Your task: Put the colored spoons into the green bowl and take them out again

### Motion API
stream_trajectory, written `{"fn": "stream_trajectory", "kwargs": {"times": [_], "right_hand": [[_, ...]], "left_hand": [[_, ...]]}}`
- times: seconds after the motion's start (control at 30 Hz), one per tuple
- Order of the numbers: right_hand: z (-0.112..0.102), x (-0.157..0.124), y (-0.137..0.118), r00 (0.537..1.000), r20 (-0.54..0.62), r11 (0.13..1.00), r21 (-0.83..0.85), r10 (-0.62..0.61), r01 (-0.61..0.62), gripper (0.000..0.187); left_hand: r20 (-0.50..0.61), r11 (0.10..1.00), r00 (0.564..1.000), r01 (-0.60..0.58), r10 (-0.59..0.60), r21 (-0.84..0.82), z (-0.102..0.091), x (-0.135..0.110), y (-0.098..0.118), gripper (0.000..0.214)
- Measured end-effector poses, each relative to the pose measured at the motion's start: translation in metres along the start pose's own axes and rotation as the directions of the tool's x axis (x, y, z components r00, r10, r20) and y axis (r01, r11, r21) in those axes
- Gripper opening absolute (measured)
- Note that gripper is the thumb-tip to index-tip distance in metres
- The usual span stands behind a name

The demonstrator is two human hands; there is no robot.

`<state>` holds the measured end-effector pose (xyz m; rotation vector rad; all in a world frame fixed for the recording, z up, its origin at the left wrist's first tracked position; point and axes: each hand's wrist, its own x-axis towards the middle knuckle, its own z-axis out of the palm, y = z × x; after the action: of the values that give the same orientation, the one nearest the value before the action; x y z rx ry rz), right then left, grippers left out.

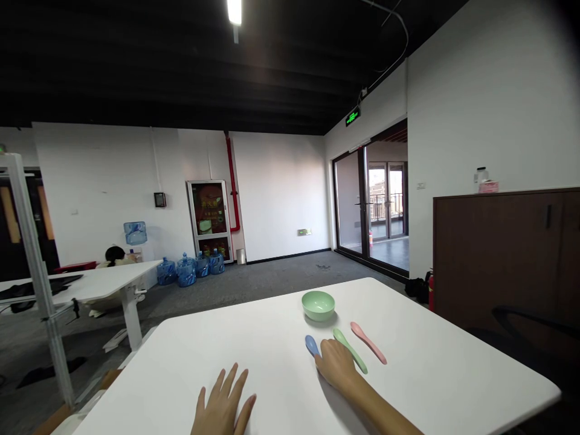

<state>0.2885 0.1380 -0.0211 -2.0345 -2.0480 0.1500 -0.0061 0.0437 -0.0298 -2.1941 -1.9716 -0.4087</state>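
Observation:
My left hand [222, 403] lies on the white table [272, 344] with its fingers spread, holding nothing. Further right, my right hand [338, 365] is closed over a blue spoon [311, 345]; only the bowl end sticks out past my fingers, and the handle is hidden beneath them. Just right of that hand is a light green spoon [357, 356], its middle close against my knuckles. A pink spoon [369, 343] lies slanted beyond it. Behind the spoons stands a green bowl [318, 308], upright, with nothing visible inside.
Another white table [118, 275] stands at the left behind a metal post [38, 260], with a person [115, 257] near it. Several blue water bottles [186, 272] are on the floor by the wall. A brown cabinet [493, 260] stands at the right.

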Motion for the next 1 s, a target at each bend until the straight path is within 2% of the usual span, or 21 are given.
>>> {"fn": "stream_trajectory", "kwargs": {"times": [0.13,0.23,0.33,0.53,0.7,1.0], "right_hand": [[-0.018,-0.011,0.006,0.997,-0.069,0.999,0.027,-0.038,0.040,0.037],[-0.026,-0.017,0.020,0.991,-0.099,0.989,0.108,-0.095,0.105,0.044],[-0.025,-0.019,0.038,0.982,-0.123,0.970,0.178,-0.144,0.164,0.056],[-0.018,-0.030,0.066,0.972,-0.157,0.959,0.197,-0.173,0.203,0.070],[-0.021,-0.041,0.076,0.972,-0.171,0.964,0.185,-0.160,0.191,0.068],[-0.016,-0.040,0.080,0.971,-0.180,0.967,0.171,-0.159,0.190,0.067]], "left_hand": [[0.008,1.000,1.000,0.002,-0.003,0.015,-0.004,-0.001,0.001,0.054],[0.003,1.000,1.000,0.009,-0.009,0.019,-0.007,-0.002,0.003,0.054],[-0.006,1.000,1.000,0.019,-0.019,0.023,-0.007,-0.002,0.004,0.053],[-0.012,0.999,1.000,0.024,-0.023,0.048,-0.009,0.000,0.008,0.051],[0.042,0.996,0.998,0.041,-0.045,0.084,-0.016,0.000,0.014,0.052],[0.039,0.996,0.999,0.031,-0.034,0.083,-0.019,0.000,0.016,0.053]]}}
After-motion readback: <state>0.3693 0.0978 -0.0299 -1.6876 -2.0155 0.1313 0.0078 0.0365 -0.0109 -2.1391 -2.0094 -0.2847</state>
